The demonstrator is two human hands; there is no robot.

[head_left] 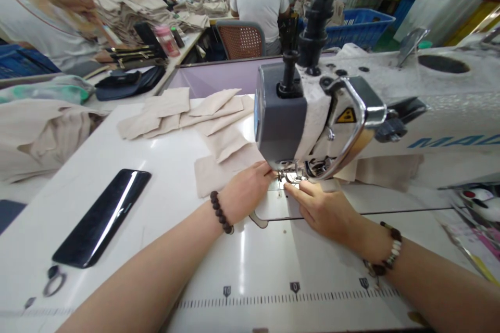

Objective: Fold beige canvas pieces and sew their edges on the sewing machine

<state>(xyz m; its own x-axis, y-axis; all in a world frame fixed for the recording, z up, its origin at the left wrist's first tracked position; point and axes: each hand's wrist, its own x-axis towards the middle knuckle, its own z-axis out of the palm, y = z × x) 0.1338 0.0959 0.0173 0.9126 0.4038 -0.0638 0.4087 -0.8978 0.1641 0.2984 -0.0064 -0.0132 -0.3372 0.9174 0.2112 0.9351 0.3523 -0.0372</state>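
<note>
Lying just beside the presser foot [291,176] of a white industrial sewing machine [332,114], a piece of beige cloth [213,177] was held flat on the white surface [117,229]. The left hand [246,192] was laid over the cloth, its fingers [263,168] loosely together and reaching toward the foot, with nothing gripped between them. The right hand [320,210] was placed on the other side of the foot, its fingers [297,191] extended toward the needle area; whether anything was pinched by them could not be told. A dark beaded bracelet [221,212] was worn on the left wrist, and a mixed bead bracelet [388,250] on the right. More beige cloth pieces [187,114] were spread behind the machine, and a glossy black panel [101,218] was set to the left of the hands. A ruler scale [295,299] was marked along the near edge. Farther off, a seated co-worker [260,0] in a white shirt was seen from behind, near a blue plastic crate [359,26].
</note>
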